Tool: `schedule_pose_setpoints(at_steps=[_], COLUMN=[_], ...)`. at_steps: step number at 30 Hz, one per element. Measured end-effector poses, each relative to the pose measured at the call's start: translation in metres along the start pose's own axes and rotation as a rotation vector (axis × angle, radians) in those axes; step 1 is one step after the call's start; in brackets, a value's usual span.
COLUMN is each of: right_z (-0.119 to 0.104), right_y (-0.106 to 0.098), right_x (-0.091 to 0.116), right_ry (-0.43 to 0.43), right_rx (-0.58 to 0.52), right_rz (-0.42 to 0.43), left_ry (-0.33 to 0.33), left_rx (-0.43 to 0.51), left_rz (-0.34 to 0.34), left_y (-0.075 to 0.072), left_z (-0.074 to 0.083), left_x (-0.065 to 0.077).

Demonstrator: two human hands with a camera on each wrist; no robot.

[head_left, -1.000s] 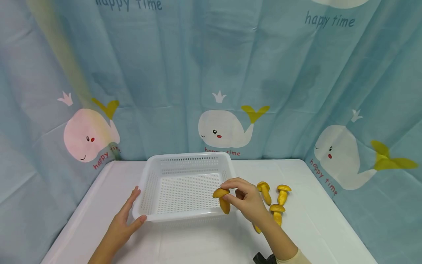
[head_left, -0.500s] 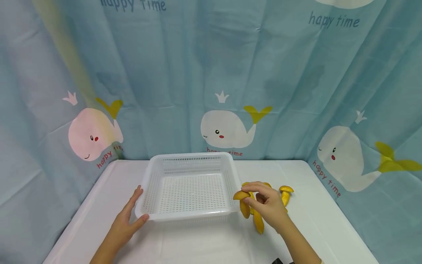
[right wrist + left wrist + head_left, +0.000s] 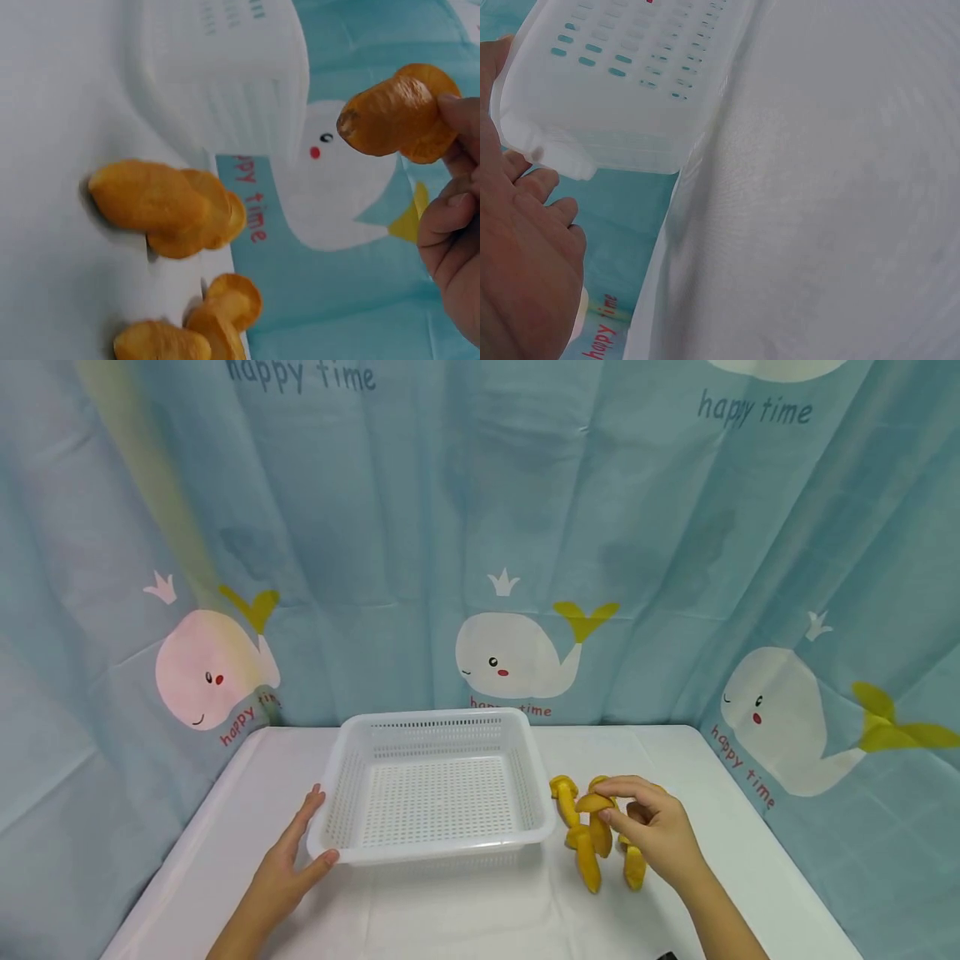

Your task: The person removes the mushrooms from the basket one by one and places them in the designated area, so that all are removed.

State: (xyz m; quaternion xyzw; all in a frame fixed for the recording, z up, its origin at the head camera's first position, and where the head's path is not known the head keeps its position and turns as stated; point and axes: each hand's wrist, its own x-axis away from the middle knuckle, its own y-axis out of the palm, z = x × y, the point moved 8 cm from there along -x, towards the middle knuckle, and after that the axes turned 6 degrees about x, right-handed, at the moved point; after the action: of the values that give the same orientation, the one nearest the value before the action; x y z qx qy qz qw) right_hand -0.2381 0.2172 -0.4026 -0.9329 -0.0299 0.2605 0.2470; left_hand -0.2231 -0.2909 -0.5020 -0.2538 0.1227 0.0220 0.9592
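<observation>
My right hand (image 3: 656,827) pinches a yellow-brown mushroom (image 3: 595,803) by its cap between thumb and fingers, stem hanging down. In the head view it overlaps several similar mushrooms on the table, among them one in front (image 3: 587,864) and one behind (image 3: 564,797). The right wrist view shows the held mushroom (image 3: 390,116) raised apart from a mushroom lying below (image 3: 142,199). To the left, my left hand (image 3: 276,877) touches the near left corner of a white perforated plastic basket (image 3: 435,849), thumb and fingers spread around the corner. No mushroom shows inside the basket.
The white-covered table (image 3: 450,918) carries the basket left of the mushrooms. A blue curtain (image 3: 360,568) with whale prints stands behind and on both sides. A small dark object (image 3: 667,956) shows at the bottom edge by my right forearm.
My right hand has moved right with the mushroom, from the basket's right edge to the mushrooms on the table, uncovering some of them. My left hand stays at the basket corner.
</observation>
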Motion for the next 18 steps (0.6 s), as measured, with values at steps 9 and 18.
schedule_pose_setpoints(at_steps=[9, 18], right_z=[0.031, 0.054], right_y=[-0.023, -0.033], right_x=[0.003, 0.008], right_ry=[0.088, 0.13], right_rx=[0.061, 0.068], right_rz=[0.023, 0.021], left_ry=[0.004, -0.004], left_rx=[-0.001, 0.001], left_rz=[0.001, -0.005], left_y=[-0.004, -0.001], left_z=[0.001, 0.0], left_x=[-0.002, -0.001])
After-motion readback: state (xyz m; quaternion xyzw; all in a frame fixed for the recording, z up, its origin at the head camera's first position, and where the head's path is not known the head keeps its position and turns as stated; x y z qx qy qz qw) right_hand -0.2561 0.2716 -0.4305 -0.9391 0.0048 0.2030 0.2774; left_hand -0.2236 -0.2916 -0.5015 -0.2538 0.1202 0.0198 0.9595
